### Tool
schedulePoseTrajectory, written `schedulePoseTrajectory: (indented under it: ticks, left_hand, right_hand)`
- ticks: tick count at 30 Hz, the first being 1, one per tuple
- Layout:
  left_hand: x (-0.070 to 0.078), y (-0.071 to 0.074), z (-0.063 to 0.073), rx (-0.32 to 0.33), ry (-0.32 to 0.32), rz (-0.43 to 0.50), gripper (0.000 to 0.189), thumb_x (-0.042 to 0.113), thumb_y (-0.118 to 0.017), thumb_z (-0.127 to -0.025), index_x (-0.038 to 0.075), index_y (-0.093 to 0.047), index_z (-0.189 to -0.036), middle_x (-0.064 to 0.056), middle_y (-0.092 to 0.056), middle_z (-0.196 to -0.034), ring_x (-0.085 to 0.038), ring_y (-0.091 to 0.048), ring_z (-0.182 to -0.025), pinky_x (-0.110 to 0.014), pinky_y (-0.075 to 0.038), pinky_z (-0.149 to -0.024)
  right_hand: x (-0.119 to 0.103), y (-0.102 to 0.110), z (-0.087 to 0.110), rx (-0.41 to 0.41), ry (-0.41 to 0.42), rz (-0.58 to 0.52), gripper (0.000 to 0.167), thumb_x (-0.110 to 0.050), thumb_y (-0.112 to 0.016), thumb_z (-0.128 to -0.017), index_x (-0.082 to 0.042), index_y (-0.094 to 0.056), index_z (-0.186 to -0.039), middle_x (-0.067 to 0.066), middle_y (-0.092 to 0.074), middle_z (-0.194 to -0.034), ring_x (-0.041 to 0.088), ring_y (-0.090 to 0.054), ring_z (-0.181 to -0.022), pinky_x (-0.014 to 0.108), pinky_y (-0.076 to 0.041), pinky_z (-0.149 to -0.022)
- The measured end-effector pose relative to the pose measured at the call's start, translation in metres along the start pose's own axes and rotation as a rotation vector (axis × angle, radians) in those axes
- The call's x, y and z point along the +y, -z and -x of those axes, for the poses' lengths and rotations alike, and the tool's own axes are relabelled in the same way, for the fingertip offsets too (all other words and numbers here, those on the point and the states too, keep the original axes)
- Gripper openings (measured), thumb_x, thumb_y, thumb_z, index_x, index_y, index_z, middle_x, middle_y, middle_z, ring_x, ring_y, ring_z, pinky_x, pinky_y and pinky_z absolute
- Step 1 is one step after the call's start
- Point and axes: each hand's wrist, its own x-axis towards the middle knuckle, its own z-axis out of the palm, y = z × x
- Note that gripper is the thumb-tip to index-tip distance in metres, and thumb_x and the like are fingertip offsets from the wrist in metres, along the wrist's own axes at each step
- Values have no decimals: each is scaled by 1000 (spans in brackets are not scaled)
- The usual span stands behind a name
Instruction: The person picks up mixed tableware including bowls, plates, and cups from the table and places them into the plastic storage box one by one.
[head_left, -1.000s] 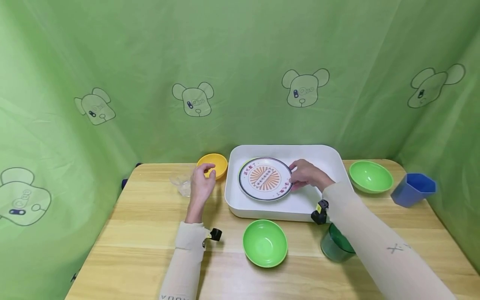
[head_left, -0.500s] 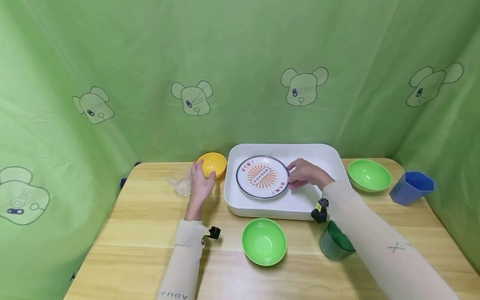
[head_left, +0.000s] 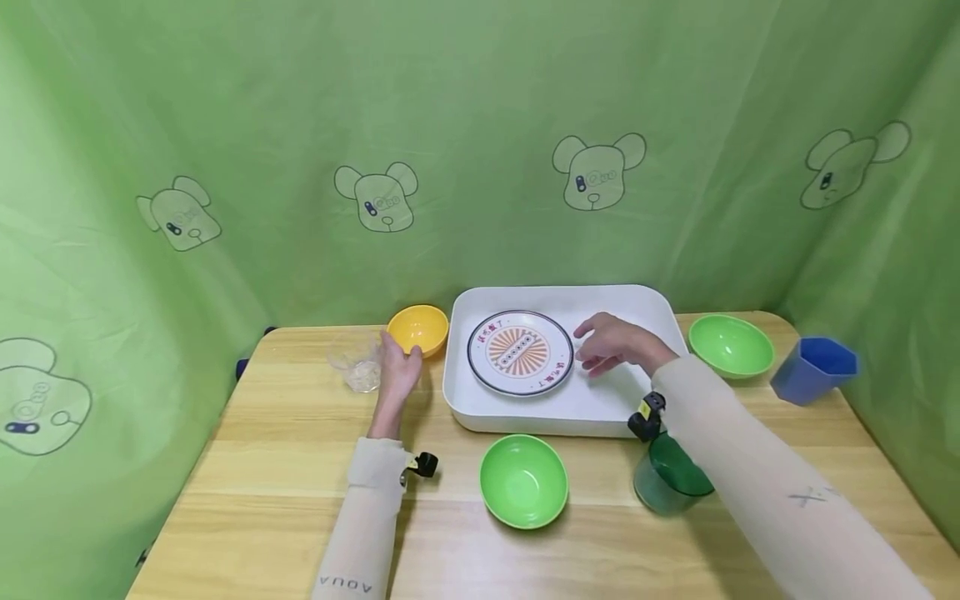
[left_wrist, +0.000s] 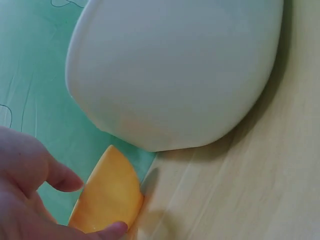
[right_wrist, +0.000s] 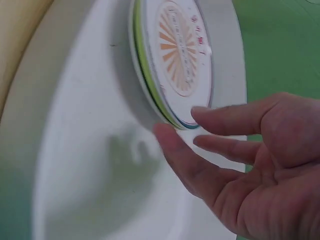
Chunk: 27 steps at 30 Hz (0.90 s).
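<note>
My left hand (head_left: 397, 375) is at the near left side of a yellow bowl (head_left: 423, 323) and holds its rim between thumb and fingers; in the left wrist view the thumb overlaps the bowl (left_wrist: 112, 190). Beside this hand lies a clear plastic cup (head_left: 363, 375). A white plate (head_left: 491, 367) with an orange sunburst lies in the white tray (head_left: 540, 422). Under it, the right wrist view shows a green-rimmed dish (right_wrist: 141, 55). My right hand (head_left: 618, 342) hovers over the tray just right of the plate, fingers loosely bent and apart, holding nothing.
A green bowl (head_left: 523, 483) stands in front of the tray. Under the right forearm is a dark green cup (head_left: 663, 479). Another green bowl (head_left: 731, 346) and a tilted blue cup (head_left: 812, 372) are to the tray's right. A green curtain (head_left: 480, 167) hangs behind the table (head_left: 247, 500).
My right hand has let go of the plate, which now rests lower in the tray. My left hand has come down onto the yellow bowl's rim and taken hold of it.
</note>
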Motion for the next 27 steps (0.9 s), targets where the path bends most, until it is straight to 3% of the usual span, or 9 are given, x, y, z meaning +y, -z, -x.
schedulePoseTrajectory:
  ticks: [4, 11, 14, 17, 21, 27]
  left_hand:
    - [-1, 0, -1, 27, 30, 13, 78, 9, -53, -100, -18, -4, -155, -38, -12, -162, -44, -10, -153, -45, -7, -128]
    - [-4, -6, -3, 48, -1, 82, 78, 0, -52, -94, -17, -6, -155, -38, -14, -161, -44, -14, -153, -45, -9, -128]
    - [-4, -8, -4, 58, 33, 121, 78, -1, -49, -93, -14, -6, -157, -36, -16, -162, -42, -17, -153, -44, -12, -128]
    - [-4, -8, -5, 55, 105, 204, 77, -2, -46, -94, -9, -5, -159, -34, -19, -162, -41, -26, -150, -47, -35, -120]
    - [-3, -8, -6, 22, 204, 352, 74, -3, -42, -98, 0, -6, -162, -32, -19, -163, -43, -43, -137, -46, -60, -95]
    - [-3, -8, -6, 35, 244, 459, 70, -9, -39, -96, 4, -18, -161, -31, -27, -158, -47, -55, -121, -45, -62, -88]
  right_hand:
    - [2, 8, 7, -23, 0, -5, 62, -1, -60, -98, 16, -31, -149, 28, -60, -114, 34, -67, -101, 37, -64, -83]
    - [12, 16, 12, -64, -28, 30, 62, -12, -62, -100, 10, -34, -152, 27, -60, -123, 38, -65, -111, 40, -61, -90]
    - [13, 19, 14, -100, -27, 58, 62, -17, -62, -101, 7, -36, -152, 28, -59, -129, 39, -62, -116, 42, -59, -95]
    - [13, 23, 17, -115, -3, 61, 63, -19, -61, -102, 6, -35, -153, 29, -57, -133, 41, -60, -121, 46, -56, -100]
    - [15, 28, 23, -100, 42, 44, 62, -17, -61, -103, 7, -34, -154, 31, -54, -137, 43, -58, -124, 49, -53, -105]
    - [26, 32, 30, -72, 149, 17, 63, -20, -62, -102, 7, -36, -153, 32, -53, -140, 45, -56, -128, 53, -49, -108]
